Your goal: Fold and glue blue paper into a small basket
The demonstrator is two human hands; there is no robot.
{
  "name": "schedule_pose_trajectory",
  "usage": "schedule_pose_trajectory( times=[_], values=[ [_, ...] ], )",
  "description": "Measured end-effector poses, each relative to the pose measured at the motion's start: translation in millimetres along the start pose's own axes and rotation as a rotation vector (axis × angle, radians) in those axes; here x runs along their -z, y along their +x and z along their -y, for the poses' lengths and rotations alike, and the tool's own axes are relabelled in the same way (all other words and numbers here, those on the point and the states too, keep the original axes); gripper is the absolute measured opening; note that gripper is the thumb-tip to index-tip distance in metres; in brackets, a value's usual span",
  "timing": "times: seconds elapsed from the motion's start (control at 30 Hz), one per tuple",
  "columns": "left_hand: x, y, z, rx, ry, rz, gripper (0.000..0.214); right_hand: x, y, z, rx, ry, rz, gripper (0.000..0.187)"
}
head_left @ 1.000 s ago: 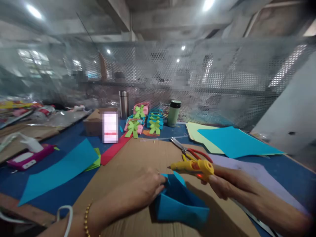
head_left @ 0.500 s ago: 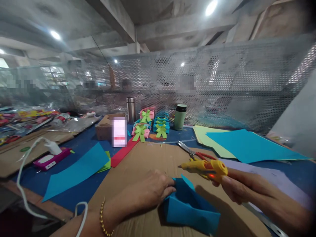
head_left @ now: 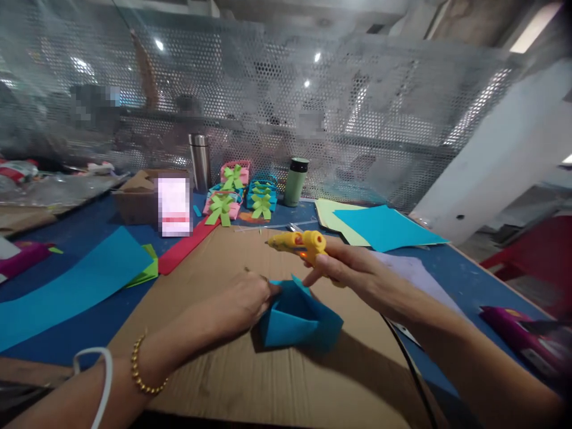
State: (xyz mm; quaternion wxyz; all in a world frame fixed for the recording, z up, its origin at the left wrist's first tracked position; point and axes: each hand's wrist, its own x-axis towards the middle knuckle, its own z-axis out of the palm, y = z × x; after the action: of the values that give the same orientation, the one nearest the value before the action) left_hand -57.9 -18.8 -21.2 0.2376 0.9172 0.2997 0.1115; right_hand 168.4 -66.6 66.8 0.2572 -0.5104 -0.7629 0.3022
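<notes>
A blue folded paper box (head_left: 288, 328), open at the top, sits on the brown cardboard sheet (head_left: 241, 381). My left hand (head_left: 245, 298), its wrist in a gold bead bracelet (head_left: 142, 369), is closed on the box's back left corner; its fingertips are partly hidden. Above the box's back edge, my right hand (head_left: 353, 268) grips a yellow hot glue gun (head_left: 292, 241) by the handle. The nozzle points left and a small red light glows on the body. One right fingertip is close to the raised paper flap (head_left: 300, 283); whether it touches is unclear.
Small pink and blue paper baskets with green bows (head_left: 222, 207) stand at the back, between a steel flask (head_left: 199, 162) and a green tumbler (head_left: 295, 183). Blue sheets (head_left: 384, 225) lie right, a blue strip (head_left: 89, 274) left. A white cable (head_left: 107, 372) crosses my left forearm.
The view has swung right and downward. My right hand has brought the glue gun left, closer over the box's back edge, now covering most of the scissors. My left hand keeps its hold.
</notes>
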Motion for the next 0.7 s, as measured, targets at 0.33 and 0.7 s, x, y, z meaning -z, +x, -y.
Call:
schedule_pose_trajectory(
  times=[0.33,0.7],
  values=[
    [-1.6,-1,1,-0.021,0.304,-0.006,0.036,-14,16,-5,0.065,-0.024,0.068,0.046],
    [2.9,-2,-5,0.024,0.234,0.074,0.028,15,-21,4,-0.223,-0.096,0.199,0.049]
  ],
)
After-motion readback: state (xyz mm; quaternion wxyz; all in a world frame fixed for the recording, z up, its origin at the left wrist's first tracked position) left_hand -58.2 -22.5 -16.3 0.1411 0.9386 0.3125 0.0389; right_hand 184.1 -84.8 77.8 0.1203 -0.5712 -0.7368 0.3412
